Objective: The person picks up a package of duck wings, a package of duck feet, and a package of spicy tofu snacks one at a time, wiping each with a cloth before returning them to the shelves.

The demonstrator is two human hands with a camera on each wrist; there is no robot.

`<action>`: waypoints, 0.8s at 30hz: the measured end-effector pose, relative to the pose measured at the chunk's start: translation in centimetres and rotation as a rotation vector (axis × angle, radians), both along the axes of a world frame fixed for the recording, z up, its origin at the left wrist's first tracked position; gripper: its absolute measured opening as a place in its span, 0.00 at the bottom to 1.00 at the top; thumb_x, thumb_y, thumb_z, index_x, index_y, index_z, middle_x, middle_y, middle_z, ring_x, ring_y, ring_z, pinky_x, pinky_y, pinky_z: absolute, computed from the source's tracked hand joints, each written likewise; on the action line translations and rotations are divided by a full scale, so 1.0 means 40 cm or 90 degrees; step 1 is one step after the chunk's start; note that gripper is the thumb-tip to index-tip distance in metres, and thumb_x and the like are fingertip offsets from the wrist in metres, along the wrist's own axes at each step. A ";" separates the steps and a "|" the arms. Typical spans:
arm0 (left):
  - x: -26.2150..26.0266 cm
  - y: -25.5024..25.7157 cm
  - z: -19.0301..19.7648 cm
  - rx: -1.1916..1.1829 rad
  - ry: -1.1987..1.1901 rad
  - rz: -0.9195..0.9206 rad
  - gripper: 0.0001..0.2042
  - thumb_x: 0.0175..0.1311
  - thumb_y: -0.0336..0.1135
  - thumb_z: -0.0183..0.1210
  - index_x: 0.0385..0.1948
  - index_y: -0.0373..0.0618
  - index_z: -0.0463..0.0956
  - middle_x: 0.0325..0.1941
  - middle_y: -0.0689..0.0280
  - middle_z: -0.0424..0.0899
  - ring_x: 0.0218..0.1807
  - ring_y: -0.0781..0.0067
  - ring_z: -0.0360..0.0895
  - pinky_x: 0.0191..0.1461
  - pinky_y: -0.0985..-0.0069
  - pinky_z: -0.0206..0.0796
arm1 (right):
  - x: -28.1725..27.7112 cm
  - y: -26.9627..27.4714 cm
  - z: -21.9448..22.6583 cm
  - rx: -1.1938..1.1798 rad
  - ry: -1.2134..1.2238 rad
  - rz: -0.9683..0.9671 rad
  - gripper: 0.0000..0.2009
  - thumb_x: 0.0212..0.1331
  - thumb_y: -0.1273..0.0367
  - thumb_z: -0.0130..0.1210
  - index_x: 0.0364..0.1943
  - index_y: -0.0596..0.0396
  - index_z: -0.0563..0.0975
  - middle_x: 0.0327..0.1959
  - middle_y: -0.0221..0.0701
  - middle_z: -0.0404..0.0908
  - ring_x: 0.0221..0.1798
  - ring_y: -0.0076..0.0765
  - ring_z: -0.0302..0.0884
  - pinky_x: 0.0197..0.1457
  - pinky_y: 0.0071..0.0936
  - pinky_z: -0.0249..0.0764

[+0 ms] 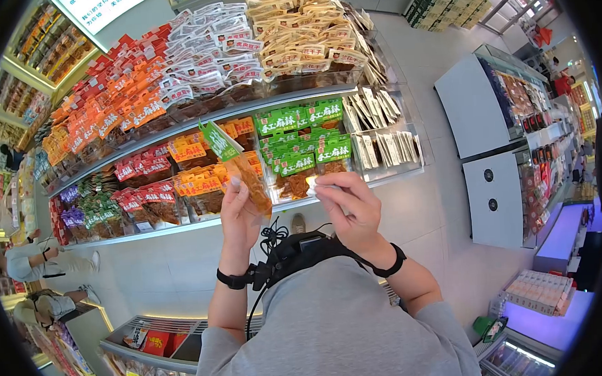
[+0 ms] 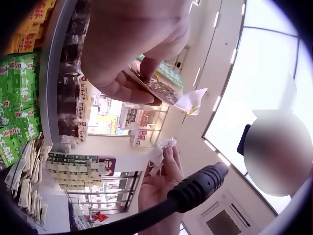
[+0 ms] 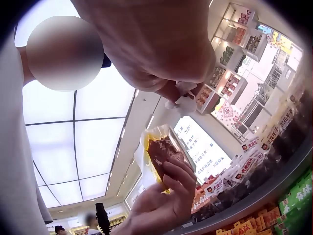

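My left hand (image 1: 237, 213) grips a clear snack packet (image 1: 247, 180) with a green header, tilted in front of the shelf. Brown food shows through its film in the right wrist view, where the fingers of the left hand (image 3: 164, 200) curl round the packet (image 3: 161, 149). To the right, my right hand (image 1: 353, 209) pinches a crumpled white tissue (image 1: 312, 185) between thumb and fingers, apart from the packet. The left wrist view shows the same tissue (image 2: 162, 154) held up below the packet (image 2: 164, 87).
A two-level display shelf (image 1: 229, 113) stands ahead, with orange packets (image 1: 140, 101), white packets (image 1: 215, 49) and tan packets (image 1: 306, 34) on top. Green packets (image 1: 299, 144) fill the lower level. A white display cabinet (image 1: 470, 111) stands to the right. Behind me is another case (image 1: 151, 325).
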State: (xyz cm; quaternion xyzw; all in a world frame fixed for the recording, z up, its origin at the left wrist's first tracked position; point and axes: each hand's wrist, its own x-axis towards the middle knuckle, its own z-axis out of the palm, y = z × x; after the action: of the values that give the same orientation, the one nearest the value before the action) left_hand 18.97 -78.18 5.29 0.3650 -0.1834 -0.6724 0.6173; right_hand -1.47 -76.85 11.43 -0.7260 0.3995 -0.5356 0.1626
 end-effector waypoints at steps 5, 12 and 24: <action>-0.003 0.012 -0.043 -0.051 0.063 -0.251 0.17 0.67 0.44 0.61 0.50 0.45 0.72 0.44 0.67 0.81 0.43 0.76 0.80 0.46 0.74 0.76 | 0.069 -0.011 0.022 0.163 -0.175 0.049 0.09 0.53 0.82 0.61 0.38 0.61 0.83 0.43 0.35 0.82 0.45 0.34 0.80 0.47 0.26 0.76; -0.001 0.024 -0.023 -0.041 0.059 -0.232 0.20 0.61 0.48 0.66 0.46 0.44 0.73 0.38 0.66 0.82 0.35 0.78 0.81 0.31 0.80 0.74 | 0.122 -0.014 -0.008 0.209 -0.233 0.098 0.09 0.55 0.81 0.59 0.41 0.61 0.83 0.44 0.34 0.82 0.46 0.34 0.81 0.49 0.25 0.76; 0.014 -0.052 -0.048 0.025 -0.103 -0.039 0.09 0.70 0.35 0.59 0.45 0.45 0.71 0.41 0.70 0.83 0.39 0.82 0.79 0.43 0.77 0.75 | 0.022 0.025 -0.140 0.323 -0.072 0.275 0.07 0.56 0.81 0.58 0.38 0.62 0.82 0.42 0.35 0.82 0.44 0.33 0.80 0.47 0.25 0.76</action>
State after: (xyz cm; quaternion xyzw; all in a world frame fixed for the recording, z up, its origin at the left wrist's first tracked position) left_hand 19.52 -80.25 3.38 0.4247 -0.2305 -0.6628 0.5721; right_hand -0.59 -75.84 5.83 -0.6994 0.3478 -0.4114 0.4697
